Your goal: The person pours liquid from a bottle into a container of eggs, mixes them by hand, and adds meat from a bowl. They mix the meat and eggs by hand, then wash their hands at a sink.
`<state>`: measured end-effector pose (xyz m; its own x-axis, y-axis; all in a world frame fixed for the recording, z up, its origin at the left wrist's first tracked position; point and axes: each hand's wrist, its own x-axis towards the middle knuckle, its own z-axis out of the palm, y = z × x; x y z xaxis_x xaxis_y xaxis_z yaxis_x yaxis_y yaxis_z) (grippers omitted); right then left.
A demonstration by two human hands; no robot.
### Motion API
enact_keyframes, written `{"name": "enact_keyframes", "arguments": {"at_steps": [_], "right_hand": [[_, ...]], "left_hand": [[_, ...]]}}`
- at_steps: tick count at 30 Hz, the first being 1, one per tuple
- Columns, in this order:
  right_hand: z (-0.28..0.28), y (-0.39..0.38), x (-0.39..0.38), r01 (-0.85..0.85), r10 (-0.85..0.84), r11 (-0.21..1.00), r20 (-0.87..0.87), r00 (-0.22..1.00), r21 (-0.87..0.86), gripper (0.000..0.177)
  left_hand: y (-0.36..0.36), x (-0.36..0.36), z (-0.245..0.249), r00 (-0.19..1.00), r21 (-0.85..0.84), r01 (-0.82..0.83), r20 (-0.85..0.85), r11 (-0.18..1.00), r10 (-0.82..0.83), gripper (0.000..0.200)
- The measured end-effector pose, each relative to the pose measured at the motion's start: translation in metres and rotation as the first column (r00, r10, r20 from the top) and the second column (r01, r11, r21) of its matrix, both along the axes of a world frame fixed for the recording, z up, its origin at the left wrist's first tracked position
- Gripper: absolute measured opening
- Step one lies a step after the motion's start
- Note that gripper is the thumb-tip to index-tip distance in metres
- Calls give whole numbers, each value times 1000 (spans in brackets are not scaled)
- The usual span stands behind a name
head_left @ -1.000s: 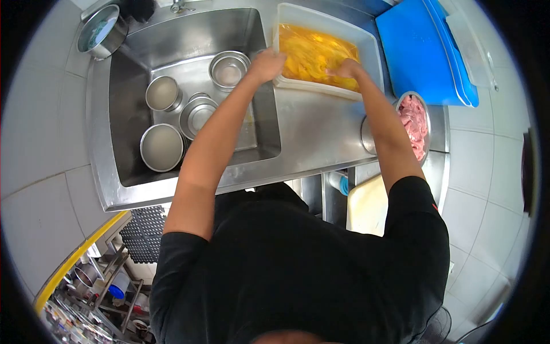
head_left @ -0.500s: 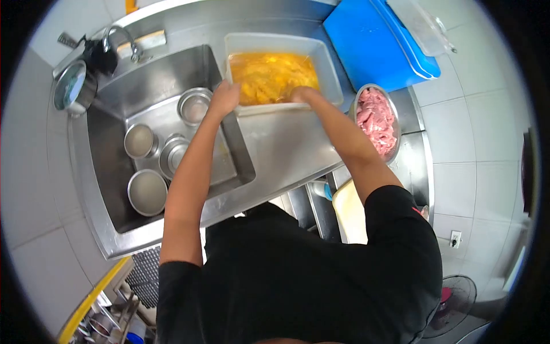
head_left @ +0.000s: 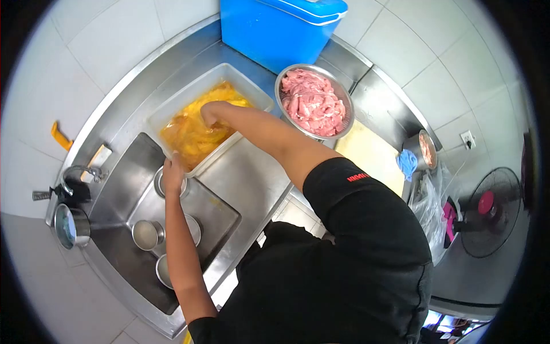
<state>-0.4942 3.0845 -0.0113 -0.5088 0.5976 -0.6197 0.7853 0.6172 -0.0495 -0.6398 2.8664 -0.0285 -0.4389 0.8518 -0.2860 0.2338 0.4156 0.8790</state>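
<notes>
A translucent rectangular tub (head_left: 212, 160) holds yellow-orange liquid with yellow pieces (head_left: 197, 135) in it. My left hand (head_left: 174, 169) is closed on the tub's near left corner, beside the sink. Inside the tub, my right hand (head_left: 213, 113) dips into the yellow mixture near the far side; its fingers are hidden in it, and whether they hold a piece cannot be seen. To the right of the tub stands a metal bowl (head_left: 350, 121) heaped with raw pink meat (head_left: 312, 102).
The steel sink (head_left: 123, 209) holds several round metal tins, below a tap (head_left: 74, 178). A blue cooler (head_left: 275, 34) stands behind the tub. On the right are a pale cutting board (head_left: 369, 155), a blue cloth (head_left: 407, 163), a small meat pot (head_left: 426, 150) and a fan (head_left: 491, 212).
The view has turned to the right, bringing the cutting board and small pot into sight. My right hand has gone deeper into the mixture; my left hand stays at the tub's edge.
</notes>
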Motion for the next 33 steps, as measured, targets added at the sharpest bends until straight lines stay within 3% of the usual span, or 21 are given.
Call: {"name": "enact_keyframes", "arguments": {"at_steps": [1, 3, 4, 5, 7, 8, 9, 11, 12, 14, 16, 17, 19, 20, 24, 27, 28, 29, 30, 31, 33], "right_hand": [[5, 12, 0, 57, -60, 997, -65, 996, -43, 19], [14, 18, 12, 124, -135, 988, -128, 983, -88, 19], [26, 11, 23, 76, -45, 990, -249, 967, 116, 19], [39, 6, 35, 51, 68, 944, -343, 937, 326, 18], [46, 11, 55, -14, 143, 913, -287, 947, 407, 18], [52, 15, 63, -101, 229, 873, -218, 949, 477, 17], [69, 9, 76, -94, 224, 869, -218, 950, 486, 17], [128, -19, 118, 276, -46, 914, -599, 799, 298, 18], [156, -36, 139, 260, -28, 908, -573, 819, 329, 18], [177, -62, 188, 263, -24, 894, -547, 837, 363, 18], [187, -82, 236, 380, -125, 885, -649, 751, 269, 18], [184, -100, 253, 428, -159, 859, -649, 744, 280, 18], [169, -131, 279, 405, -54, 751, -563, 825, 521, 22], [159, -134, 294, 406, -44, 710, -539, 841, 576, 25], [175, -120, 341, 466, -99, 770, -639, 762, 436, 33], [163, -94, 389, 494, -147, 728, -596, 789, 475, 26], [156, -83, 400, 500, -210, 650, -497, 842, 572, 29], [153, -80, 414, 578, -265, 633, -557, 787, 515, 32], [124, -62, 440, 534, -157, 587, -561, 813, 609, 34], [117, -54, 444, 588, -275, 584, -546, 792, 559, 35], [123, -56, 433, 592, -238, 693, -645, 726, 411, 33]], "left_hand": [[-3, 3, 7, 1000, 15, 11, -11, 1000, -11, 53], [-13, 19, 16, 936, 202, -227, -226, 953, 271, 64], [-22, 26, 23, 883, 377, -266, -273, 887, 381, 61], [-25, 34, 30, 888, 388, -251, -272, 887, 370, 61], [-37, 53, 47, 926, 623, -186, -148, 760, 348, 45], [-46, 78, 77, 954, 607, -181, -83, 774, 288, 29], [-45, 90, 77, 956, 615, -174, -83, 769, 282, 29], [-39, 109, 66, 995, 635, 89, -86, 768, -45, 23], [-36, 121, 62, 995, 639, 97, -89, 763, -52, 23], [-30, 143, 58, 939, 568, 231, 83, 790, -333, 20], [-25, 160, 64, 898, 528, 305, 118, 793, -424, 21], [-21, 175, 67, 850, 489, 375, 158, 788, -503, 22], [-12, 199, 80, 773, 425, 475, 216, 770, -596, 25], [-7, 211, 84, 758, 416, 460, 276, 785, -591, 28], [14, 253, 100, 692, 388, 436, 433, 812, -578, 34], [28, 269, 93, 678, 387, 405, 481, 828, -556, 34], [30, 272, 91, 676, 384, 380, 506, 842, -536, 34], [31, 276, 89, 643, 395, 343, 564, 853, -519, 35], [34, 279, 92, 657, 351, 340, 575, 872, -487, 35], [36, 281, 86, 653, 369, 307, 588, 877, -476, 32], [36, 280, 91, 673, 373, 254, 594, 892, -440, 26]]}}
